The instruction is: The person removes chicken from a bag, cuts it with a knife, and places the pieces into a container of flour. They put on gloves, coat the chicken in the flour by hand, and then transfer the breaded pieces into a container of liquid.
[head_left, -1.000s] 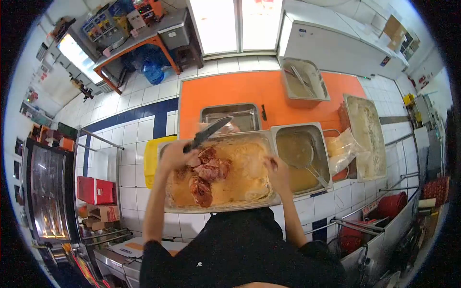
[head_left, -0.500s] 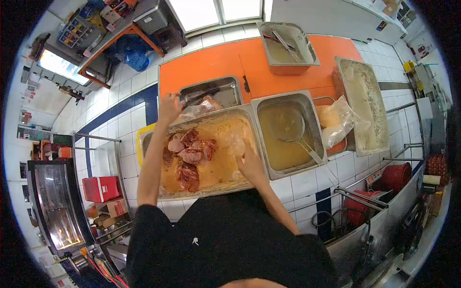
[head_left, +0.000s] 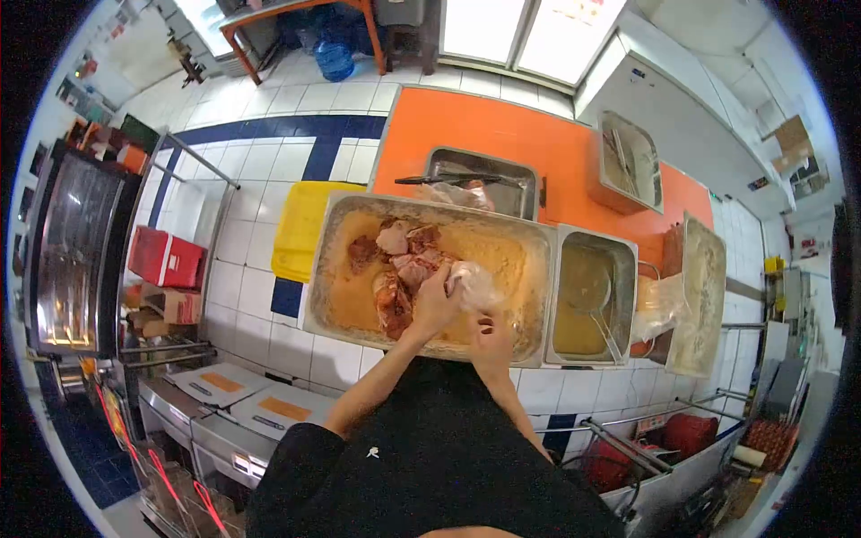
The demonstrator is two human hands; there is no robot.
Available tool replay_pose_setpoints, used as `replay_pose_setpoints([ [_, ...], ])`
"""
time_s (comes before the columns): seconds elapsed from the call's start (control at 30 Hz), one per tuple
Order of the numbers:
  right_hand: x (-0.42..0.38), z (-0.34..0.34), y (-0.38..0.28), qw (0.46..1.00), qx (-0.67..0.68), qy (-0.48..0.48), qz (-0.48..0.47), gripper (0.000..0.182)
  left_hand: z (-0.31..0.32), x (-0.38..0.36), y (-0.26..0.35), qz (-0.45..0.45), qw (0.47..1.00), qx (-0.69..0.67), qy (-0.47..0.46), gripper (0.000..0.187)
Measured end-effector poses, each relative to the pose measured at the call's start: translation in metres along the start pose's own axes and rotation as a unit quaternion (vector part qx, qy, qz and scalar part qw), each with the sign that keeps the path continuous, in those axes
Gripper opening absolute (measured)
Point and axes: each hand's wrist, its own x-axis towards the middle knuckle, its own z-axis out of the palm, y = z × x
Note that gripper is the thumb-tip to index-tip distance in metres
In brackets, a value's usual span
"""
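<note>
A clear plastic bag is bunched over the right half of a large metal pan coated with orange-tan breading. My left hand is closed on the bag's left side, close to the meat. Just below the bag, my right hand has its fingers curled; a dark spot shows at the fingertips, and I cannot make out what they grip. Several pieces of reddish marinated meat lie in the pan's left half, partly dusted with breading.
Behind the pan, a smaller metal tray holds dark-handled tongs and a bag on the orange table. To the right stand a pan of cloudy liquid with a strainer and a breading-crusted pan. A yellow bin is left.
My left hand has come from the rear tray down to the plastic bag. My right hand has shifted below the bag. The view has turned, so everything sits further right.
</note>
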Motion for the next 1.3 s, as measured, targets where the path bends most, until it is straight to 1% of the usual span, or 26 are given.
replay_pose_setpoints([
  [0.03, -0.002, 0.004, -0.010, 1.000, -0.007, -0.001, -0.002, 0.036, -0.006, -0.007, 0.001, 0.000, 1.000, -0.007, 0.002, 0.039],
  [0.1, 0.005, 0.013, -0.028, 0.985, -0.023, 0.161, -0.057, 0.036, -0.017, -0.022, 0.002, 0.143, 0.975, -0.169, -0.006, 0.041],
  [0.13, 0.010, 0.017, -0.027, 0.983, -0.027, 0.171, -0.055, 0.036, -0.023, -0.027, 0.003, 0.148, 0.974, -0.173, -0.015, 0.041],
  [0.2, 0.025, 0.029, -0.008, 0.997, -0.006, 0.054, -0.048, 0.035, -0.038, -0.030, 0.001, 0.160, 0.967, -0.184, -0.075, 0.044],
  [0.23, 0.029, 0.036, 0.001, 0.995, -0.002, 0.060, -0.078, 0.030, -0.044, -0.030, -0.004, 0.145, 0.968, -0.176, -0.103, 0.051],
  [0.27, 0.031, 0.040, 0.001, 0.995, -0.003, 0.067, -0.081, 0.030, -0.047, -0.029, -0.010, 0.151, 0.967, -0.177, -0.106, 0.051],
  [0.33, 0.035, 0.046, -0.003, 0.986, 0.066, 0.143, -0.053, 0.021, -0.048, -0.031, -0.022, 0.140, 0.969, -0.199, -0.048, 0.060],
  [0.37, 0.037, 0.047, -0.010, 0.985, 0.066, 0.148, -0.058, 0.021, -0.060, -0.042, -0.013, 0.155, 0.974, -0.164, -0.031, 0.067],
  [0.4, 0.036, 0.046, -0.020, 0.983, 0.050, 0.172, -0.049, 0.019, -0.072, -0.057, 0.004, 0.161, 0.973, -0.163, -0.032, 0.067],
  [0.47, 0.029, 0.046, -0.037, 0.979, 0.036, 0.198, -0.039, 0.017, -0.089, -0.082, 0.028, 0.181, 0.970, -0.161, 0.031, 0.061],
  [0.5, 0.025, 0.047, -0.046, 0.984, 0.014, 0.173, -0.039, 0.018, -0.093, -0.081, 0.023, 0.237, 0.968, -0.075, 0.014, 0.041],
  [0.53, 0.021, 0.050, -0.050, 0.988, -0.008, 0.147, -0.040, 0.021, -0.091, -0.079, 0.020, 0.238, 0.968, -0.072, 0.016, 0.041],
  [0.57, 0.016, 0.054, -0.049, 0.989, -0.007, 0.145, -0.042, 0.021, -0.084, -0.078, 0.018, 0.202, 0.977, -0.069, 0.014, 0.031],
  [0.6, 0.008, 0.056, -0.047, 0.982, -0.051, 0.121, -0.136, 0.023, -0.075, -0.075, 0.013, 0.167, 0.984, -0.067, 0.012, 0.023],
  [0.63, 0.003, 0.058, -0.045, 0.963, -0.095, 0.099, -0.230, 0.026, -0.065, -0.065, 0.002, 0.179, 0.980, -0.068, 0.045, 0.021],
  [0.67, -0.001, 0.058, -0.046, 0.962, -0.096, 0.102, -0.235, 0.026, -0.057, -0.049, -0.016, 0.185, 0.979, -0.069, 0.047, 0.021],
  [0.73, -0.017, 0.059, -0.048, 0.927, -0.119, 0.103, -0.341, 0.021, -0.045, -0.027, -0.047, 0.054, 0.991, -0.116, -0.045, 0.018],
  [0.77, -0.023, 0.063, -0.044, 0.930, -0.124, 0.102, -0.332, 0.020, -0.049, -0.030, -0.037, 0.000, 0.971, -0.230, -0.063, 0.015],
  [0.8, -0.027, 0.066, -0.039, 0.929, -0.124, 0.101, -0.334, 0.020, -0.048, -0.026, -0.041, 0.001, 0.971, -0.230, -0.061, 0.015],
  [0.87, -0.027, 0.071, -0.029, 0.951, -0.117, 0.084, -0.275, 0.015, -0.048, -0.016, -0.045, -0.024, 0.932, -0.358, -0.053, 0.022],
  [0.9, -0.024, 0.073, -0.026, 0.950, -0.117, 0.090, -0.274, 0.015, -0.047, -0.017, -0.042, -0.021, 0.933, -0.355, -0.057, 0.022],
  [0.97, -0.022, 0.075, -0.022, 0.957, -0.086, 0.114, -0.253, 0.013, -0.044, -0.024, -0.029, -0.032, 0.864, -0.501, -0.034, 0.032],
  [1.0, -0.021, 0.073, -0.032, 0.957, -0.086, 0.118, -0.252, 0.013, -0.050, -0.027, -0.020, -0.031, 0.865, -0.500, -0.038, 0.032],
  [1.07, -0.013, 0.069, -0.055, 0.963, -0.101, 0.136, -0.211, 0.018, -0.060, -0.031, -0.005, -0.049, 0.851, -0.512, -0.107, 0.036],
  [1.17, 0.012, 0.072, -0.060, 0.942, -0.137, 0.179, -0.249, 0.021, -0.048, -0.021, -0.020, -0.044, 0.838, -0.534, -0.101, 0.032],
  [1.3, 0.022, 0.060, -0.064, 0.942, -0.188, 0.164, -0.224, 0.018, -0.048, -0.005, -0.034, -0.021, 0.842, -0.529, -0.107, 0.027],
])
